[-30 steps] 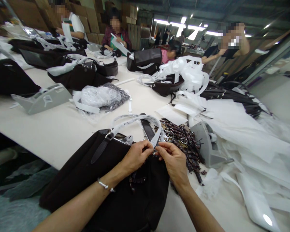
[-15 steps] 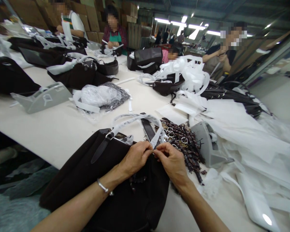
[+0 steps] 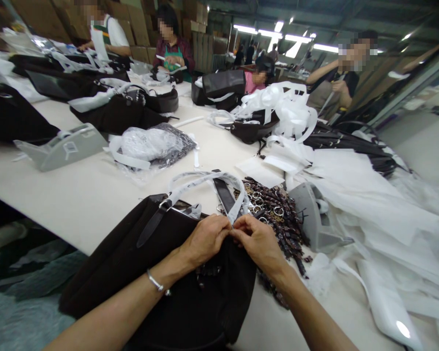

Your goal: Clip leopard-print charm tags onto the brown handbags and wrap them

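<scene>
A dark brown handbag lies in front of me, its handle wrapped in white film. At the near base of that handle my left hand and my right hand meet, fingertips pinched together and nearly touching. What they pinch is too small and covered to make out. Below my left hand a dark beaded charm hangs against the bag's side. To the left of my hands the silver zipper runs along the bag's top, which stands partly open.
A heap of beaded charms with rings lies right of the bag, beside a grey tape dispenser. White sheets cover the right side. Another dispenser, a plastic-wrapped bundle and more bags lie further back. Several people work around the table.
My right hand has shifted very slightly left, closer to my left fingertips. The bag stays in place. Across the table, co-workers have moved their arms.
</scene>
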The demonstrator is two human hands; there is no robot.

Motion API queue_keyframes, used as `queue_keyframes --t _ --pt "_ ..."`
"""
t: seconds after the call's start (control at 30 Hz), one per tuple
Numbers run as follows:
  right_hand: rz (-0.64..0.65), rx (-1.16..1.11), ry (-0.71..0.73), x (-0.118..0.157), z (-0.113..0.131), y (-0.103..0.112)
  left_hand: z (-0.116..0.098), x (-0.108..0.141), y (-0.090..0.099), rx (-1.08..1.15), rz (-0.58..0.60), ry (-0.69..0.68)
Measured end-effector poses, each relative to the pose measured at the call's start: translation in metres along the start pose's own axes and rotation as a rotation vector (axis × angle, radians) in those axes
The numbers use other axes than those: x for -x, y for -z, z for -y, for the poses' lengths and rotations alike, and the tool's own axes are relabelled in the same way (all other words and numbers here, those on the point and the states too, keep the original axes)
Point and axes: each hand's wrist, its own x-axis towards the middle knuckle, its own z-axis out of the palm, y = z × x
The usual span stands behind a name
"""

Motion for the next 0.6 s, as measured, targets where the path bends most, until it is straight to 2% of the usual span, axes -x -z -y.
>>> queue_keyframes --t 0.1,0.2,0.27,0.4,0.53,0.6 --pt "0.094 -0.087 -0.064 -0.006 -0.003 0.001 0.001 0.001 -0.002 -0.014 -0.004 -0.021" --pt "0.145 -0.301 -0.193 -0.01 -0.008 -0.003 0.002 0.0 -0.004 0.073 -0.024 0.017" --pt "0.09 -0.402 -0.247 -0.011 -0.01 -0.007 0.003 -0.002 -0.005 0.161 -0.046 0.078" --pt "-0.059 -0.453 -0.264 -0.009 -0.009 -0.011 0.005 -0.004 -0.007 0.274 -0.074 0.148" --pt "-0.047 -0.572 -0.291 -0.009 -0.005 -0.012 0.005 -0.002 -0.01 0.282 -0.093 0.148" --pt "-0.062 -0.542 -0.311 -0.009 -0.005 -0.014 0.004 -0.001 -0.011 0.269 -0.103 0.163"
